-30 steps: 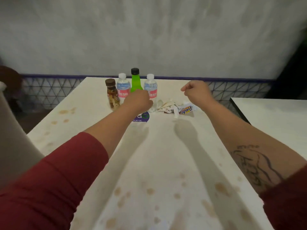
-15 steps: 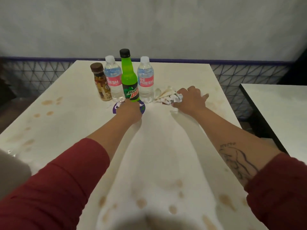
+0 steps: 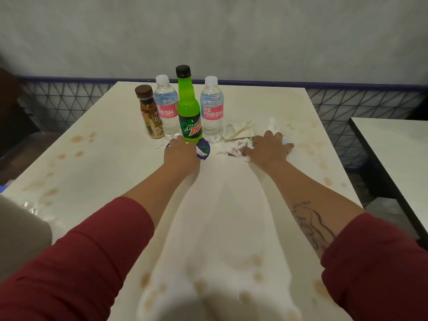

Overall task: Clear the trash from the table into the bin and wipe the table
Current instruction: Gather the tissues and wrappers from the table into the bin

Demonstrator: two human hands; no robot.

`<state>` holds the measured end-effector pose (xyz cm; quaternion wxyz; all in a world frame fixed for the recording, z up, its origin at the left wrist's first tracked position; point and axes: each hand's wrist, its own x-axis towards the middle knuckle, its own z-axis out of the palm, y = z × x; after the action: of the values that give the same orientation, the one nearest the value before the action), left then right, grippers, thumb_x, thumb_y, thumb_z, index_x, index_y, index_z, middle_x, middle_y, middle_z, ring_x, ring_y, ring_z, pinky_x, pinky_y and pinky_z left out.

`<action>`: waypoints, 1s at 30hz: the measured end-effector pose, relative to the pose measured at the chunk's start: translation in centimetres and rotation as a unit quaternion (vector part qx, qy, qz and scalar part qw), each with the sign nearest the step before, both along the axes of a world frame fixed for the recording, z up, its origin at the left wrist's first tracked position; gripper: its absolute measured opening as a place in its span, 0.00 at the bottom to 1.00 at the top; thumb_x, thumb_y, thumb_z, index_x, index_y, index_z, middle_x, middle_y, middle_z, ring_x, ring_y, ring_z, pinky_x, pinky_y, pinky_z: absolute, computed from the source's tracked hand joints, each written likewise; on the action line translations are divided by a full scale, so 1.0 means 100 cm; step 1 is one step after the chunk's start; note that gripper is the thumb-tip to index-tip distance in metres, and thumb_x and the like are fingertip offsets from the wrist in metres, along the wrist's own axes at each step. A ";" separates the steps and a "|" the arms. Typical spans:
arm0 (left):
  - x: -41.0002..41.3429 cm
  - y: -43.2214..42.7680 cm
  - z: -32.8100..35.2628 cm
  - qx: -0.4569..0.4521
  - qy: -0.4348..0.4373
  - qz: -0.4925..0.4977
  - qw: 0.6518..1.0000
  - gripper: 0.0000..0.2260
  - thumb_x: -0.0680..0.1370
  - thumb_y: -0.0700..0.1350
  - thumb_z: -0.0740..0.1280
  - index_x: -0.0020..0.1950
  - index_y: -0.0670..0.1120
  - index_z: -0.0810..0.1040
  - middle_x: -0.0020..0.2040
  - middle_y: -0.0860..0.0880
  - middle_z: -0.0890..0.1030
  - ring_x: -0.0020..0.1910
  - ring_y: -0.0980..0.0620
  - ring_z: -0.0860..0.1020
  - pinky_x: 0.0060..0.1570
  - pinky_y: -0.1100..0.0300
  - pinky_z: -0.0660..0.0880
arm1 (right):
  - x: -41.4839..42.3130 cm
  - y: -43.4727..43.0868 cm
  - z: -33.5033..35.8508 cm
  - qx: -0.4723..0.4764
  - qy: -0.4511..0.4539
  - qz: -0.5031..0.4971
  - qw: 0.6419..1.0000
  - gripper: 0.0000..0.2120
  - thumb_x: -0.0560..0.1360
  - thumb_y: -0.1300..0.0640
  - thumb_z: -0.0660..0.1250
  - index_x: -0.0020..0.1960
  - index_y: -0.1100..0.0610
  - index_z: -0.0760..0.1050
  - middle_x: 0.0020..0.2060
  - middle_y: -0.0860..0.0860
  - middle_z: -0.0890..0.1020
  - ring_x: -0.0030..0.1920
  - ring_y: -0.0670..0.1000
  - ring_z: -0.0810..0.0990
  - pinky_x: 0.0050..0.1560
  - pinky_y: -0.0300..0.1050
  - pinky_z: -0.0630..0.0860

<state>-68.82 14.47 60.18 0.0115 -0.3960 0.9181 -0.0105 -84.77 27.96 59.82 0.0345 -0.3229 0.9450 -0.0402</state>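
Observation:
My left hand (image 3: pixel 181 155) lies on a flat purple wrapper (image 3: pixel 205 151) just in front of the green soda bottle (image 3: pixel 188 107), its fingers curled down onto the wrapper's left part. To the right, my right hand (image 3: pixel 268 149) covers a heap of crumpled white paper and snack wrappers (image 3: pixel 232 150), with its fingertips curled into the scraps. More crumpled paper (image 3: pixel 239 130) lies just behind that hand. The white table (image 3: pixel 115 163) carries brown stains.
A brown drink bottle (image 3: pixel 149 112) and two water bottles (image 3: pixel 166 107) (image 3: pixel 212 110) stand in a row with the green one. A second table (image 3: pixel 391 144) is at the right. A blue mesh fence (image 3: pixel 69 100) runs behind. A pale seat edge (image 3: pixel 20 232) sits at the left.
Both hands came down from the air onto the table: the left onto the purple wrapper, the right onto the paper heap. The view moved closer to the bottles.

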 end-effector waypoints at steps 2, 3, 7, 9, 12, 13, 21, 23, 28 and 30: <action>-0.001 -0.001 0.000 -0.015 0.003 -0.009 1.000 0.16 0.78 0.51 0.62 0.63 0.45 0.74 0.62 0.42 0.69 0.63 0.42 0.68 0.57 0.51 0.71 | 0.001 0.004 0.000 -0.015 -0.009 0.003 1.000 0.19 0.76 0.41 0.57 0.59 0.50 0.75 0.57 0.53 0.71 0.65 0.58 0.64 0.63 0.63 0.63; -0.001 -0.001 0.000 -0.008 0.005 -0.009 1.000 0.16 0.78 0.51 0.62 0.62 0.45 0.74 0.62 0.42 0.69 0.62 0.42 0.68 0.57 0.51 0.71 | 0.001 0.005 -0.001 -0.023 -0.012 0.008 1.000 0.17 0.76 0.43 0.58 0.59 0.50 0.76 0.57 0.53 0.72 0.64 0.58 0.65 0.61 0.60 0.64; -0.005 0.003 0.002 0.039 0.024 -0.007 0.999 0.15 0.79 0.48 0.61 0.61 0.42 0.74 0.60 0.41 0.70 0.58 0.43 0.73 0.53 0.52 0.74 | 0.011 0.012 -0.005 -0.062 -0.008 0.037 0.997 0.15 0.75 0.48 0.60 0.55 0.53 0.78 0.54 0.54 0.73 0.62 0.57 0.67 0.56 0.53 0.65; -0.007 0.005 0.005 0.035 0.039 -0.006 0.999 0.15 0.78 0.48 0.63 0.61 0.42 0.74 0.58 0.42 0.72 0.56 0.43 0.74 0.50 0.53 0.74 | 0.016 0.017 -0.005 -0.099 -0.021 0.042 0.994 0.11 0.74 0.49 0.62 0.47 0.53 0.79 0.51 0.54 0.74 0.59 0.57 0.69 0.55 0.53 0.66; -0.008 0.004 0.007 0.043 0.055 -0.001 0.998 0.18 0.75 0.49 0.68 0.61 0.42 0.73 0.57 0.42 0.74 0.56 0.44 0.75 0.50 0.52 0.74 | 0.022 0.022 0.000 -0.155 -0.078 0.046 0.984 0.06 0.70 0.50 0.67 0.35 0.49 0.74 0.46 0.50 0.74 0.59 0.56 0.69 0.57 0.55 0.64; -0.009 0.004 0.007 0.048 0.059 -0.001 0.997 0.19 0.74 0.49 0.69 0.61 0.42 0.72 0.58 0.42 0.74 0.56 0.43 0.74 0.50 0.52 0.74 | 0.023 0.023 0.001 -0.166 -0.089 0.046 0.981 0.03 0.69 0.50 0.67 0.39 0.48 0.78 0.48 0.50 0.76 0.61 0.55 0.69 0.61 0.58 0.61; -0.012 0.001 0.010 0.079 0.067 0.007 0.995 0.17 0.74 0.40 0.69 0.63 0.41 0.73 0.59 0.41 0.76 0.57 0.43 0.75 0.54 0.52 0.76 | 0.024 0.034 0.016 -0.106 -0.048 0.125 0.985 0.14 0.72 0.51 0.63 0.57 0.52 0.76 0.54 0.51 0.74 0.62 0.55 0.69 0.70 0.62 0.52; -0.012 -0.001 0.013 0.086 0.077 0.012 0.993 0.17 0.74 0.39 0.68 0.63 0.41 0.73 0.59 0.41 0.76 0.57 0.43 0.75 0.55 0.52 0.76 | 0.025 0.036 0.017 -0.082 -0.057 0.146 0.984 0.18 0.72 0.52 0.64 0.62 0.50 0.72 0.57 0.51 0.72 0.64 0.55 0.68 0.68 0.59 0.55; -0.006 -0.006 0.010 0.120 0.119 0.032 0.985 0.16 0.75 0.38 0.68 0.62 0.44 0.75 0.60 0.42 0.77 0.56 0.43 0.76 0.53 0.52 0.77 | 0.032 0.035 0.013 -0.067 -0.082 0.164 0.981 0.25 0.72 0.49 0.65 0.68 0.46 0.67 0.63 0.50 0.69 0.68 0.54 0.65 0.68 0.58 0.55; -0.004 -0.006 0.009 0.148 0.149 0.044 0.977 0.17 0.74 0.39 0.69 0.62 0.43 0.74 0.59 0.43 0.77 0.54 0.43 0.78 0.52 0.51 0.78 | 0.033 0.035 0.011 -0.051 -0.100 0.177 0.978 0.27 0.71 0.45 0.66 0.69 0.43 0.65 0.65 0.50 0.68 0.69 0.54 0.63 0.69 0.62 0.53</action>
<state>-69.19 13.89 61.05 -0.0668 -0.4270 0.8826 0.1850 -81.47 31.43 60.94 0.1192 -0.4803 0.8615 -0.1141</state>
